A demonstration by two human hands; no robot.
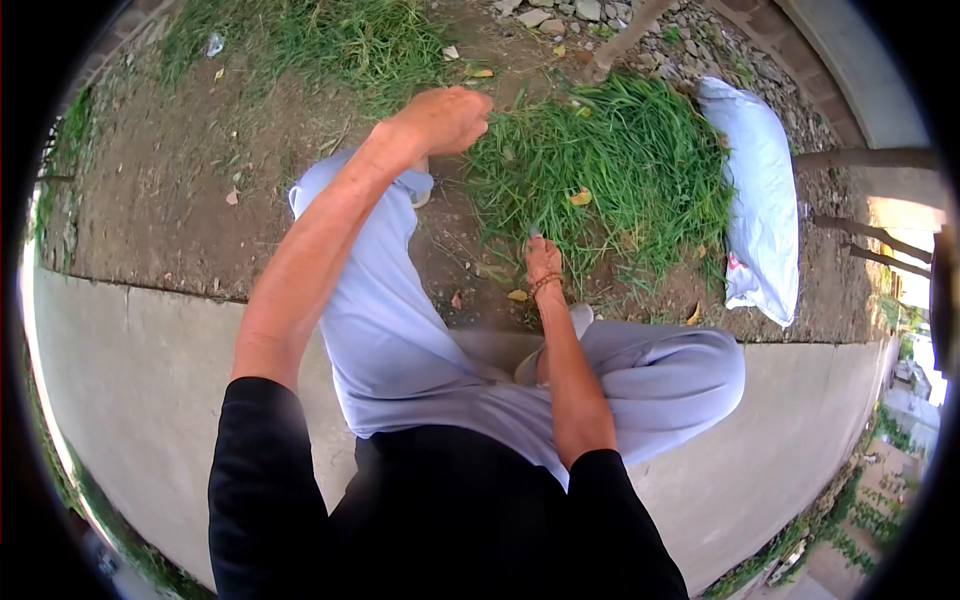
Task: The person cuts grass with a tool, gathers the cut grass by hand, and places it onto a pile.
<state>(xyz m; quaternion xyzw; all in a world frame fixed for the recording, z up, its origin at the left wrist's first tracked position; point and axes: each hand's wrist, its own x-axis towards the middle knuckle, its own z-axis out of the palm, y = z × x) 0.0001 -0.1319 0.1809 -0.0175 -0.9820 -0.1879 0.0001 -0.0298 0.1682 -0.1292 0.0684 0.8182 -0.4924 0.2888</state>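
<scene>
A heap of cut green grass lies on bare soil in front of my knees. My left hand is stretched out to the heap's left edge, fingers curled around a tuft of blades. My right hand, with a bead bracelet on the wrist, sits low at the heap's near edge. It is closed around a small dark tool, of which only the tip shows above the fist. I am sitting on a concrete kerb in pale trousers.
A stuffed white sack lies to the right of the grass heap. Stones and rubble lie behind it, with a thin stem rising there. Bare soil and a grass patch lie to the left, and posts stand at far right.
</scene>
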